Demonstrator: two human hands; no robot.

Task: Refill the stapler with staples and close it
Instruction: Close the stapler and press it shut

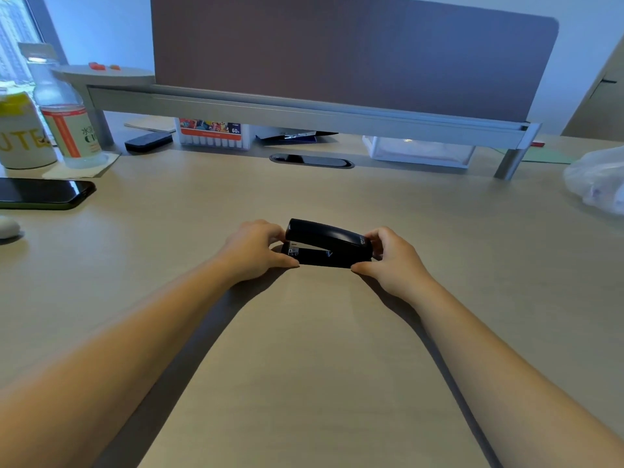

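Stapler (329, 243) rigid, smooth, hinged; left hand (255, 253) fingers pinch front end, right hand (391, 258) fingers pinch rear; hold base, lift top

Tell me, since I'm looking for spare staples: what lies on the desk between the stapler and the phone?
Nothing: in the head view only bare desk lies between the stapler and the phone. No staples show there.

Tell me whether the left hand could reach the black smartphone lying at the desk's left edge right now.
Probably yes. The left hand is occupied gripping the black stapler, but bare desk lies between it and the black smartphone, with nothing blocking.
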